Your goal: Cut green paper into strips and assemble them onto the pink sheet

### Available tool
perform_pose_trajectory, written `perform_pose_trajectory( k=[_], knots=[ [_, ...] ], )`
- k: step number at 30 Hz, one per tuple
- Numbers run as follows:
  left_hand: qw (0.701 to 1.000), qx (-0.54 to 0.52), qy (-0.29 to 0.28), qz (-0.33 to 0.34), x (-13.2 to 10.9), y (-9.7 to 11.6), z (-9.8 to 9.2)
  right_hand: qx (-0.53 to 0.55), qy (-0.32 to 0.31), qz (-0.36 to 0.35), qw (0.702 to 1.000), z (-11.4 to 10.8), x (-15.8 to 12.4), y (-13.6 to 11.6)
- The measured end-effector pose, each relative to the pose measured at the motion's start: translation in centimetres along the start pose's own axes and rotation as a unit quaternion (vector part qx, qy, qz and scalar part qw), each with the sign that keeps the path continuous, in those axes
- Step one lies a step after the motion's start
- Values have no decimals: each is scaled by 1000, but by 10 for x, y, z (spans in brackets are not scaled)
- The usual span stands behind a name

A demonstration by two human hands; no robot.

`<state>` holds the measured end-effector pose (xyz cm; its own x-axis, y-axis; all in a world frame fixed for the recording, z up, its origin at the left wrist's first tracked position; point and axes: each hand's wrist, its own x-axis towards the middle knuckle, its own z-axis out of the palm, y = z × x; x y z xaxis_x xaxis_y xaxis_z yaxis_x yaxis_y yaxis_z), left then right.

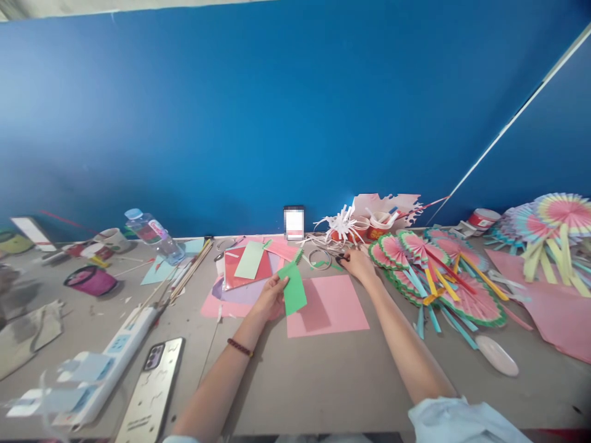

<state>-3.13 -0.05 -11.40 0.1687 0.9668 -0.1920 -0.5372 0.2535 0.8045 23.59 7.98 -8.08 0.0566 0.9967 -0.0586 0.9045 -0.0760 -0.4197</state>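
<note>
My left hand (272, 294) pinches a folded-looking piece of green paper (294, 290) by its left edge, raised over a pink paper sheet (339, 307) that lies flat on the table. Farther back and to the right, my right hand (359, 266) has its fingers closed on what look like small dark scissors (342, 257), low at the tabletop. Green paper scraps lie just by the scissors. To the left of my left hand is a pile of coloured sheets, with a pale green strip (250, 259) on top of a red sheet (235, 277).
Pleated paper fans (434, 258) with ribbons lie to the right, near a white oval object (497, 355). A phone (154, 387), a power strip (115, 363) and a tilted plastic bottle (157, 237) are on the left. A blue partition (277, 123) bounds the table's back.
</note>
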Motion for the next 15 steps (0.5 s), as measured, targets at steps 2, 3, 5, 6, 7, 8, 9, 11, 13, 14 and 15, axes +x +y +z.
perform_pose_trajectory(
  k=[2,3,5,6,7,8,9,11,13,14,15],
  knots=[
    [1000,-5,-1,-15,-2,1,2,20,-1,5,1000,-4,-1,-3],
    [1000,-6,4,-19,-2,2,2,34,-4,6,999,-5,-2,-5],
    [1000,-6,16,-23,-2,2,3,67,-21,8,998,-7,-2,-7],
    [999,-7,22,-23,-2,1,3,85,-35,9,996,-7,-3,-8],
    [999,-7,27,-22,-1,1,2,103,-51,10,993,-6,-3,-9],
    [999,-7,32,-16,-1,0,2,118,-67,10,991,-5,-3,-9],
    [999,-6,36,-8,0,-1,1,135,-83,9,987,-4,-4,-10],
    [999,5,37,14,2,-2,-2,190,-113,4,975,0,-5,-12],
    [999,16,27,30,4,-2,-4,269,-135,-7,954,2,-7,-15],
    [999,19,20,35,4,-2,-5,308,-144,-15,940,3,-8,-17],
    [999,18,14,39,5,-3,-7,341,-151,-26,927,3,-10,-20]
  ],
)
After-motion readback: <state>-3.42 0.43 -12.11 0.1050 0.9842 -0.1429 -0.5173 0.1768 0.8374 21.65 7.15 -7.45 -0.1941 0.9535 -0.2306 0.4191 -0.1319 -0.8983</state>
